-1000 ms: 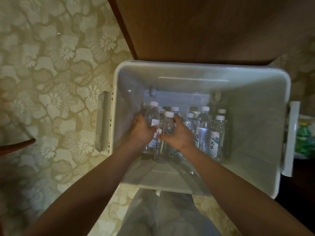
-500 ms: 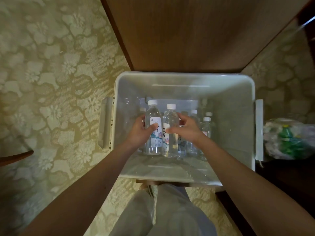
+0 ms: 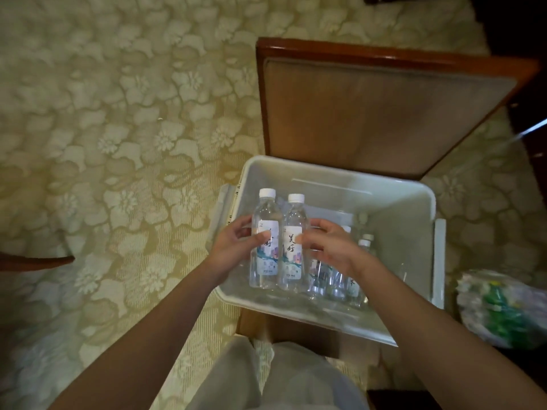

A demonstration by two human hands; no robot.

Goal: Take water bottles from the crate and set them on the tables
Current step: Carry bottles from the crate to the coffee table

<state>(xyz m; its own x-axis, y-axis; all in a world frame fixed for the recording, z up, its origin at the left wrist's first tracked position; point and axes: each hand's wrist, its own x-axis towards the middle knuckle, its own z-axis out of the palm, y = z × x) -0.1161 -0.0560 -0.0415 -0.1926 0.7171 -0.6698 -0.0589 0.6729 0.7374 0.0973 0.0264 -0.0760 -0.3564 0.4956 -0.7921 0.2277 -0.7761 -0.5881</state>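
Observation:
Two clear water bottles with white caps and printed labels are lifted side by side above the white crate point(image 3: 414, 226). My left hand point(image 3: 233, 247) grips the left bottle point(image 3: 265, 232) round its label. My right hand point(image 3: 328, 250) grips the right bottle point(image 3: 293, 241), thumb on its label. Several more bottles point(image 3: 340, 279) stand on the crate's floor behind my right hand, partly hidden by it.
The crate rests on a wooden chair whose padded back point(image 3: 384, 113) rises just beyond it. Floral carpet point(image 3: 118, 143) spreads to the left. A plastic bag with green items point(image 3: 503, 309) lies at the right. A dark wooden edge point(image 3: 35, 260) juts in at the far left.
Both hands have lifted the two bottles up out of the group in the crate. The view has pulled back, so the chair back and more carpet now show.

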